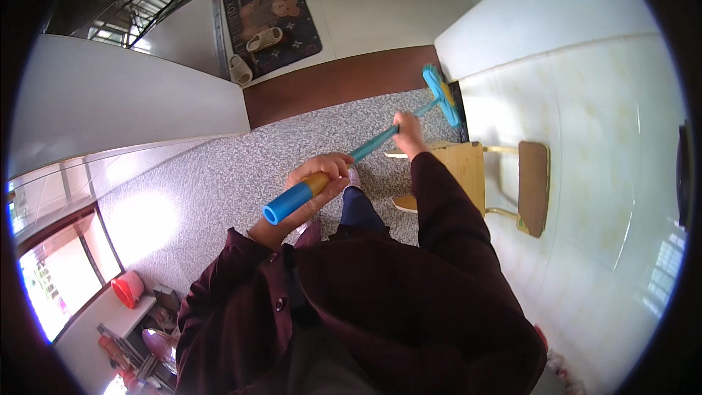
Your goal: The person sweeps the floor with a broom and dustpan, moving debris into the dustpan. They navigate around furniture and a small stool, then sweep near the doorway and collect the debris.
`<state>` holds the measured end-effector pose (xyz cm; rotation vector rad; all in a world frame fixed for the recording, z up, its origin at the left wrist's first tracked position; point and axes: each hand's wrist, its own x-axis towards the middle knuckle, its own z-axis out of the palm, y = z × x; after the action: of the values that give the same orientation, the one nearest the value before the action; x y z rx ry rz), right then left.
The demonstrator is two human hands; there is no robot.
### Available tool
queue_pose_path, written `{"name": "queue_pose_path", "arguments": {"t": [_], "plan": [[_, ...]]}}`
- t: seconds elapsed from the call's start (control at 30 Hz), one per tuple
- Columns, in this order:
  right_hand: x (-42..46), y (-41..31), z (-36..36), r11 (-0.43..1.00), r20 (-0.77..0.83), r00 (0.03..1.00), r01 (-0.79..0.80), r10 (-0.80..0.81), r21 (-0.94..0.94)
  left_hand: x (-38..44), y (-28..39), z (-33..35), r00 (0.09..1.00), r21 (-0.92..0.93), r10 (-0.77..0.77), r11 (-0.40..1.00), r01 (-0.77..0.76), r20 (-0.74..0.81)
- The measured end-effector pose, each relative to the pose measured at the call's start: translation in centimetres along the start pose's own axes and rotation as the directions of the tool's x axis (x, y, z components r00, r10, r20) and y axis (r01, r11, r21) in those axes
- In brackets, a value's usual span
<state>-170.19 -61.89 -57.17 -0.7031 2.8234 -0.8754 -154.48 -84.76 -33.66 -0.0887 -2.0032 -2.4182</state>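
Observation:
A broom slants across the view from lower left to upper right. My left hand [320, 176] is wrapped around its yellow-and-blue handle end [289, 201], whose hollow blue tip points back towards me. Farther down the teal pole [374, 144], my right hand [408, 133] grips it near the head. The blue and yellow broom head [441, 95] is turned sideways, at the corner where the speckled floor [208, 175] meets the right wall. It lies close to the dark baseboard [459, 112]; whether it touches is unclear.
Beside my right arm stands a wooden chair [466, 170], its backrest [533, 189] towards the tiled wall [592, 137]. A brown threshold [340, 85] crosses the doorway ahead. Beyond it are a bear-patterned mat [299, 38] and slippers [264, 39]. A red bucket [128, 289] stands at lower left.

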Motion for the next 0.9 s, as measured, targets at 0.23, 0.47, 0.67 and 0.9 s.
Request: {"name": "queue_pose_path", "arguments": {"t": [0.23, 0.47, 0.67, 0.9], "plan": [[3.1, -15.4, 5.0, 0.831, 0.213, 0.929, 0.148, -0.302, 0.536, 1.5, 11.0, -5.0, 0.966, 0.037, 0.241, 0.970, -0.238, -0.094], [8.4, -22.4, 3.6, 0.671, 0.319, 0.724, 0.261, -0.612, 0.694, 2.0, 15.2, -6.6, 0.830, 0.099, 0.552, 0.824, -0.558, 0.077], [14.6, -20.4, 5.3, 0.820, 0.073, 0.921, 0.301, -0.382, 0.487, 0.3, 6.5, -7.0, 0.801, 0.368, 0.568, 0.798, -0.478, -0.191], [10.1, -24.3, 12.8, 0.711, 0.239, 0.830, 0.242, -0.504, 0.660, -3.9, 8.5, -7.3, 0.733, 0.383, 0.419, 0.895, -0.231, -0.536]]}}
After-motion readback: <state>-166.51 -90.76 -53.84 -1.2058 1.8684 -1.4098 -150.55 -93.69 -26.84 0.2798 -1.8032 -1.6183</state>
